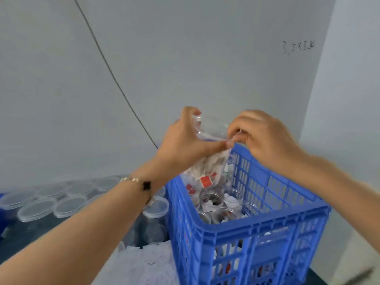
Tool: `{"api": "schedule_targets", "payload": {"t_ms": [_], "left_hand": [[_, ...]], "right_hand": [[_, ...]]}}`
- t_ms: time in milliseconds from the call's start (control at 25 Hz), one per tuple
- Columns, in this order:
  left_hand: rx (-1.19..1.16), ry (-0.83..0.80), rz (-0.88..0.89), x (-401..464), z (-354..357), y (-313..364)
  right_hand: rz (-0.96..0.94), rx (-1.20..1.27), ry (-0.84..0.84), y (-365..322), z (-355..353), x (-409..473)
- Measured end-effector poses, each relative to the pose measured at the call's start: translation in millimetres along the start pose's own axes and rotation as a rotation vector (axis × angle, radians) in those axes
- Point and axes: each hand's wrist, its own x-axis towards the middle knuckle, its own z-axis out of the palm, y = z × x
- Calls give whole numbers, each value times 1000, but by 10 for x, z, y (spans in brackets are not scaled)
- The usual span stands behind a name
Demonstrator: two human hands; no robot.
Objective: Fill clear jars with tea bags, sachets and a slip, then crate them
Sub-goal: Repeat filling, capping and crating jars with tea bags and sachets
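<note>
A clear jar (207, 161) filled with tea bags and red-tagged sachets is held tilted above the blue crate (257, 225). My left hand (185, 140) grips the jar's upper part, thumb across its front. My right hand (265, 138) curls its fingers on the clear lid (211, 128) at the jar's top. Inside the crate stand several filled jars (213, 200), their mouths facing up.
Several lidded clear jars (67, 204) stand in rows at the left, one (155, 208) close to the crate's left wall. White paper (148, 262) lies in front of the crate. A grey wall with a thin dark cable (115, 79) rises behind.
</note>
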Motion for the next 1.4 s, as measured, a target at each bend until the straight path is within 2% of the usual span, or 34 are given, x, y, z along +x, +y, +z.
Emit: {"api": "schedule_targets", "payload": {"t_ms": [120,240,360,440,520,680,1120,1400], "left_hand": [[95,-68,-12,414,367,-158],[251,-206,-14,621,747,-365],[671,-368,22,682,1101,-660],[957,-445,89,699,1233,-839],[1093,-488,135,696,1295,-1002],[1114,-571,73,664,1281,-1112],[1046,-485,67,524,1226,-1051],[1149,-554,125,407,1260,-892]], "right_hand": [[92,-38,-99,448,131,127],[191,-104,-248,742,441,94],[287,-105,-411,913,852,-60],[284,-187,-523,974,1166,-126],[257,-229,-583,961,1407,-161],[277,-184,-604,952,1545,-162],[392,-65,-557,997,1653,-224],[491,19,-535,997,1639,-232]]}}
